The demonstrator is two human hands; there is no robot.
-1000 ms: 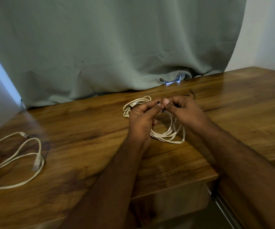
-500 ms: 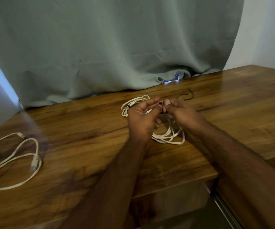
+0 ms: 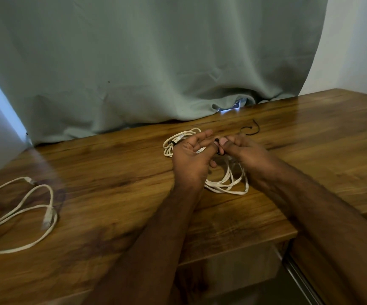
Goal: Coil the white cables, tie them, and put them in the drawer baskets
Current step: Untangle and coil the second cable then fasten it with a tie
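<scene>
Pinching black tie (image 3: 218, 148) on coiled cable (image 3: 226, 183): both hands (image 3: 217, 155).

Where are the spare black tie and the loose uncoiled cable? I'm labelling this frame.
spare black tie (image 3: 251, 130): head view, on its curved strand.
loose uncoiled cable (image 3: 50, 195): head view, on its right-hand loop.

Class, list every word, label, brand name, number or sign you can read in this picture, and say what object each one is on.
None: no readable text shows anywhere.
The white cables and the loose cable show no legible print.
The black tie, wooden table and grey curtain are unmarked.
</scene>
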